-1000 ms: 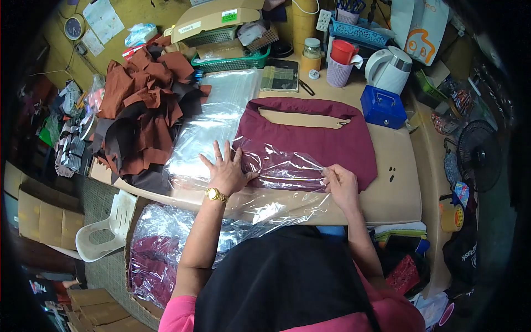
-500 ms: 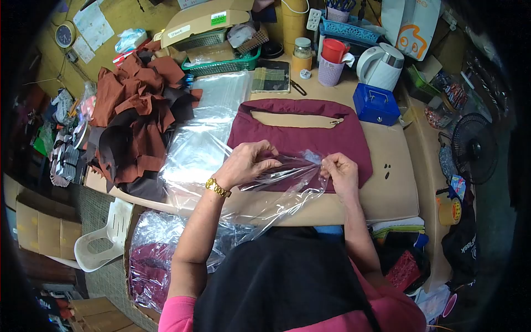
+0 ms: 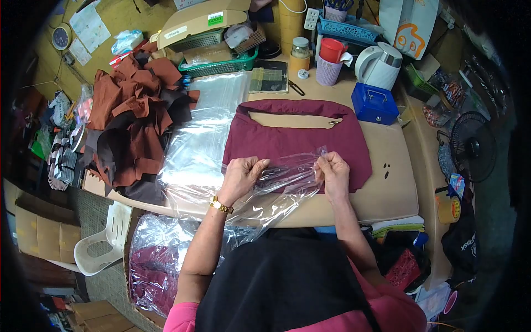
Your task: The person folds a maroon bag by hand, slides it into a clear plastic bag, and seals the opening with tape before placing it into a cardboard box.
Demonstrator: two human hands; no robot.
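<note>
Both the left hand (image 3: 240, 174) and the right hand (image 3: 332, 171) pinch the top edge of a clear plastic bag (image 3: 287, 176). The fingers of each hand are curled shut on the thin plastic, with the thumb pressed against them. The left hand has the left end of the edge and the right hand has the right end. The plastic is pulled out between them.

The clear plastic bag lies over the near part of a dark red bag (image 3: 298, 138). Its lower end goes past the near edge of the dark red bag, toward the person. The dark red bag lies flat on the tabletop (image 3: 394, 191), with its strap on the far side.

The plastic looks very light and very soft. It is shiny and crinkly, so I think it is slippery too. Held in just one spot, it would likely flop and fold up. The best place to hold it seems to be the top edge, near its two ends, between finger and thumb. A hard pull could tear it.

Left of the dark red bag lies a stack of clear plastic (image 3: 204, 133). Farther left of it is a heap of brown cloth (image 3: 138, 119). A small blue box (image 3: 375, 105) sits just beside the far right corner of the dark red bag.
</note>
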